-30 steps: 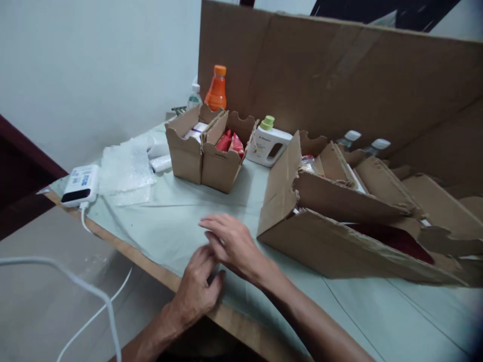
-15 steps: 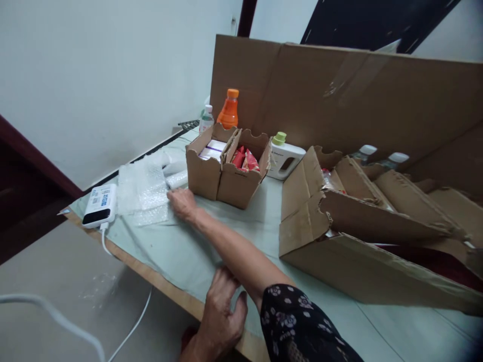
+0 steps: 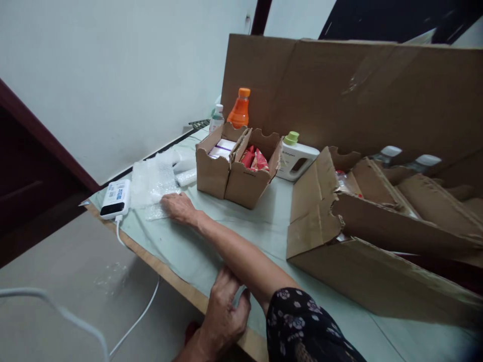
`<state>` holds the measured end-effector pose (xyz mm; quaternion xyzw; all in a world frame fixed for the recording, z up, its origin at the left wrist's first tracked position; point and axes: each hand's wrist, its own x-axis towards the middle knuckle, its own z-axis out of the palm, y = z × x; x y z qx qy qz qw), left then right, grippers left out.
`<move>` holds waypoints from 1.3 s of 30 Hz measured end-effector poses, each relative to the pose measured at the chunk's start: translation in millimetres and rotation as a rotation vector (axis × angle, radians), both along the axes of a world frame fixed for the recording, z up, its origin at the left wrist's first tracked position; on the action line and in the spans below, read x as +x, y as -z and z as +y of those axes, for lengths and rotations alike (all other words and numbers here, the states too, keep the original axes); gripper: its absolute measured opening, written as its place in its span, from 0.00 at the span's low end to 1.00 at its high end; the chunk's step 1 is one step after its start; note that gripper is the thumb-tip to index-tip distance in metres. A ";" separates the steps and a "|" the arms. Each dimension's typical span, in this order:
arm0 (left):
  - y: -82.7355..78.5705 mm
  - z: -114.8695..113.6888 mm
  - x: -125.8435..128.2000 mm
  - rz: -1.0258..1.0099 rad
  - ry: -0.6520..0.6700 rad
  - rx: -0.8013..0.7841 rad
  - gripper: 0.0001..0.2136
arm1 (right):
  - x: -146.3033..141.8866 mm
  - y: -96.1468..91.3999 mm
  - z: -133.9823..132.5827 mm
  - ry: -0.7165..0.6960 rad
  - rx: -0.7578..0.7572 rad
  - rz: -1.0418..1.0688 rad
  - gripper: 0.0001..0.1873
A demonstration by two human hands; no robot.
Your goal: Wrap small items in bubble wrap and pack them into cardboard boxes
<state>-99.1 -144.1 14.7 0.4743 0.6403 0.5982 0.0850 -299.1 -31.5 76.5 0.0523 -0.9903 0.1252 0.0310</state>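
Observation:
My right hand point(image 3: 177, 207) is stretched far to the left across the table. Its curled fingers rest on the near edge of a sheet of bubble wrap point(image 3: 153, 182). A white power bank point(image 3: 115, 198) with a white cable lies just left of the wrap. My left hand point(image 3: 225, 314) is at the table's front edge, under my right forearm, fingers and thumb pinched on the pale green cloth point(image 3: 181, 251) that covers the table. A dark floral sleeve covers my right upper arm.
Two small open cartons point(image 3: 236, 168) behind the wrap hold white boxes and red packets. An orange bottle point(image 3: 239, 108), a small clear bottle point(image 3: 216, 116) and a white jug with a green cap point(image 3: 296, 158) stand behind. A large torn carton point(image 3: 377, 231) fills the right; a cardboard sheet point(image 3: 358, 90) leans at the back.
My right hand has left the table's front edge, reached left to the bubble wrap and settled on its near edge. My left hand stayed at the edge. The view shifted left.

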 end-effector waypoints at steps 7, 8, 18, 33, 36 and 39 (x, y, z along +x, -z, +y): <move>-5.1 0.7 -1.3 0.006 -0.044 0.027 0.14 | 82.2 -24.9 13.5 0.141 -0.282 0.414 0.13; -4.9 0.0 -2.1 0.007 -0.067 0.016 0.14 | 106.5 -27.4 15.7 0.164 -0.348 0.517 0.13; -22.5 -30.5 16.5 0.226 0.378 0.032 0.10 | 393.4 -27.9 16.7 0.516 -0.239 0.673 0.14; -42.1 28.9 44.4 0.568 0.245 -0.155 0.09 | 524.3 12.3 23.8 0.811 -0.013 0.446 0.19; -24.0 38.3 39.6 0.634 0.291 -0.310 0.09 | 515.8 16.1 25.5 0.684 -0.087 0.246 0.11; -21.6 37.9 32.5 0.502 0.308 -0.310 0.10 | 539.5 18.5 36.6 0.839 -0.134 0.352 0.09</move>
